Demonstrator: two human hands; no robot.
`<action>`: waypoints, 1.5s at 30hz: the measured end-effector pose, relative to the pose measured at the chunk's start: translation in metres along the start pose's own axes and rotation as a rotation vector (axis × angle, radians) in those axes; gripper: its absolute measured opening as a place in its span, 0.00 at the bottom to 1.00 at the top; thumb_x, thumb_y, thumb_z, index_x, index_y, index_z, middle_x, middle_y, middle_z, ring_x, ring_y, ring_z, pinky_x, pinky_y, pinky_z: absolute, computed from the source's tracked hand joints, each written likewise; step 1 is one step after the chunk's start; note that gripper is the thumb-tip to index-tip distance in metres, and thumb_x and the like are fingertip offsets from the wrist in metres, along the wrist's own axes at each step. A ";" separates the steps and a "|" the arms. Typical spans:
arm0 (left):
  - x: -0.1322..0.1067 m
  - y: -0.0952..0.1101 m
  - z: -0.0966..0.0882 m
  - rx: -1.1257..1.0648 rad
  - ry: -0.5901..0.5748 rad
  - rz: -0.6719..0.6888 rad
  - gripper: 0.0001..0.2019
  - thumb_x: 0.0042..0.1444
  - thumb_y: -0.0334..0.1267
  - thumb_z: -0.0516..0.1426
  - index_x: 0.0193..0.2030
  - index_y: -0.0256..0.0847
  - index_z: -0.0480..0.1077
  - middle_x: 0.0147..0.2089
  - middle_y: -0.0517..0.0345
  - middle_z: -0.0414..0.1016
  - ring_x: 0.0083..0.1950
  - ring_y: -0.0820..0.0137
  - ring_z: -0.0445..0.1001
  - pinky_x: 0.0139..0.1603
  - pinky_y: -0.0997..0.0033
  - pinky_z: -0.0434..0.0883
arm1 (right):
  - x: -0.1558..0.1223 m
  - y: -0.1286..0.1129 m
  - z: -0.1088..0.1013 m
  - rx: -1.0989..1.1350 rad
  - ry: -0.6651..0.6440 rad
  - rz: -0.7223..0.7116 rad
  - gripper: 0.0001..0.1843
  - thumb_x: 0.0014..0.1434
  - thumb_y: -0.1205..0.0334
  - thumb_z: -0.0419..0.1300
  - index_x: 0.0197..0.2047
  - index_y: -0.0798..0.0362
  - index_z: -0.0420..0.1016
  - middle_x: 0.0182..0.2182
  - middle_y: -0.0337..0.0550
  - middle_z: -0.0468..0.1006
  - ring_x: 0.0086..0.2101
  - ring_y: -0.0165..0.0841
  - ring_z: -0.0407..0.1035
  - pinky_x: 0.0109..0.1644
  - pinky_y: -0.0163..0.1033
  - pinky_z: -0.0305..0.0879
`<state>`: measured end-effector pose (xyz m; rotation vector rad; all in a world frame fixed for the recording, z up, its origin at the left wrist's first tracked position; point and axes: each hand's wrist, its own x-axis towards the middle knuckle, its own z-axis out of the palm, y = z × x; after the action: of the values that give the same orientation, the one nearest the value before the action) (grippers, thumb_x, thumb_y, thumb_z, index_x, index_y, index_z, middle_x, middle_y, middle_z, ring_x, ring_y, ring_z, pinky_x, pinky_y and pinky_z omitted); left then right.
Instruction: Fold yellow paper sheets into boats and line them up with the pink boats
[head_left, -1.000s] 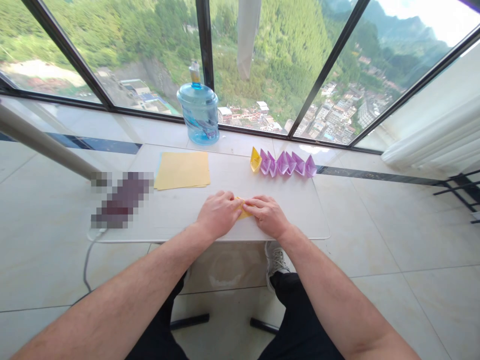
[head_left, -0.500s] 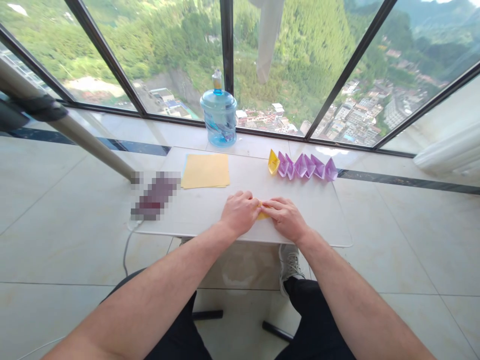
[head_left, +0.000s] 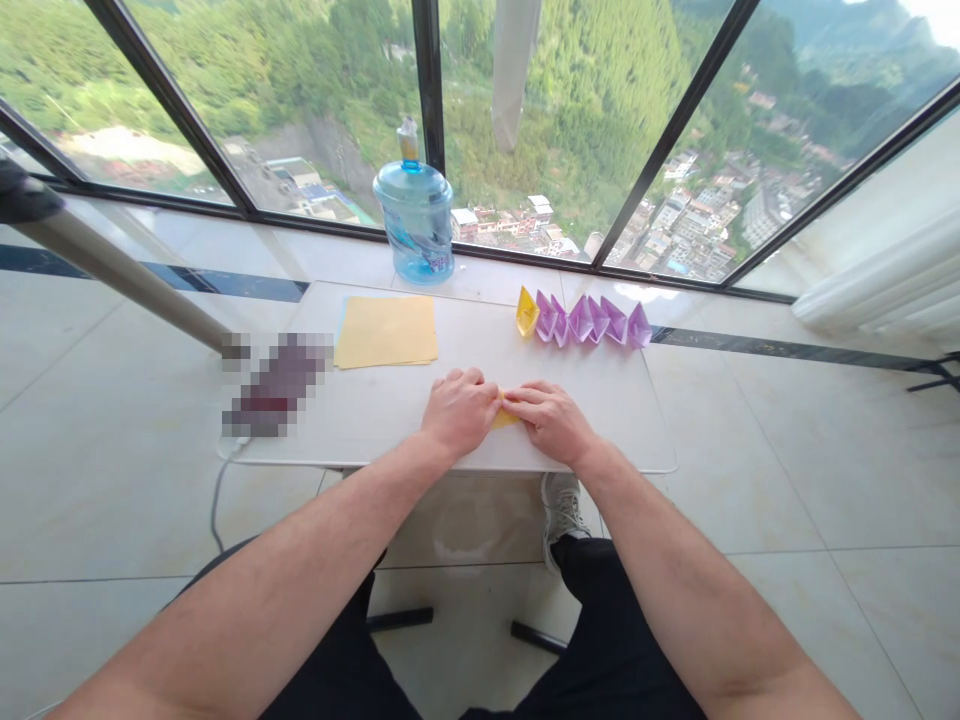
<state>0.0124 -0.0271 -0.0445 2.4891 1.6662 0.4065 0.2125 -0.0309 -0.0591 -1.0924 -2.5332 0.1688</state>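
A small piece of folded yellow paper (head_left: 505,416) lies between my hands near the front of the white table (head_left: 300,440). My left hand (head_left: 461,412) is closed on its left side, fingers curled. From the right, my right hand (head_left: 553,420) grips the same paper, its fingers pressed together over the upper edge. Much of the paper is hidden under my fingers. Farther back stands a row of folded paper boats, one yellow boat (head_left: 527,312) at the left end and several purple boats (head_left: 592,320) beside it. A stack of yellow paper sheets (head_left: 386,332) lies flat at the back left.
A blurred-out object (head_left: 277,388) with a grey cable (head_left: 217,500) sits at the table's left end. Behind the table, a blue water jug (head_left: 415,220) stands against the window. A slanting pole (head_left: 142,270) rises at the left. My shoe (head_left: 562,510) is below the front edge.
The whole view has shifted, so the table and its things appear farther left. Both hands keep hold of the yellow paper, with hardly any movement of the fingers.
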 end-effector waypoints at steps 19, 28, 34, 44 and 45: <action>-0.001 -0.002 0.001 -0.045 0.024 0.016 0.13 0.64 0.45 0.53 0.44 0.49 0.79 0.46 0.53 0.76 0.49 0.60 0.70 0.49 0.60 0.64 | -0.002 0.000 -0.002 -0.004 -0.027 0.021 0.17 0.68 0.66 0.55 0.55 0.42 0.79 0.54 0.40 0.79 0.53 0.36 0.69 0.59 0.44 0.61; -0.007 0.005 -0.006 0.038 0.005 0.089 0.14 0.66 0.42 0.50 0.46 0.46 0.78 0.48 0.49 0.75 0.52 0.57 0.69 0.49 0.56 0.64 | 0.000 -0.004 -0.007 -0.001 -0.062 0.039 0.18 0.68 0.67 0.53 0.55 0.44 0.79 0.55 0.40 0.79 0.54 0.35 0.69 0.60 0.44 0.60; -0.012 0.009 -0.012 0.070 -0.034 0.232 0.14 0.66 0.36 0.49 0.47 0.40 0.75 0.48 0.47 0.76 0.53 0.58 0.69 0.50 0.55 0.64 | 0.001 -0.003 -0.011 -0.015 -0.101 0.035 0.18 0.68 0.67 0.53 0.55 0.47 0.78 0.54 0.42 0.79 0.54 0.35 0.68 0.60 0.43 0.61; -0.011 0.020 -0.013 0.118 -0.041 0.184 0.16 0.65 0.42 0.50 0.52 0.38 0.73 0.53 0.43 0.74 0.57 0.54 0.67 0.53 0.50 0.64 | 0.009 -0.010 -0.020 -0.234 -0.096 0.172 0.14 0.65 0.65 0.56 0.49 0.48 0.80 0.54 0.48 0.75 0.56 0.43 0.61 0.58 0.49 0.56; -0.012 0.021 -0.013 0.117 -0.041 0.183 0.17 0.66 0.42 0.49 0.53 0.38 0.73 0.53 0.43 0.74 0.57 0.54 0.67 0.54 0.50 0.64 | 0.011 -0.014 -0.021 -0.248 -0.106 0.184 0.13 0.65 0.65 0.56 0.48 0.49 0.80 0.52 0.48 0.76 0.53 0.43 0.62 0.57 0.49 0.56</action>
<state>0.0234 -0.0468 -0.0284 2.7268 1.4929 0.2803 0.2039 -0.0332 -0.0333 -1.4482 -2.5960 -0.0429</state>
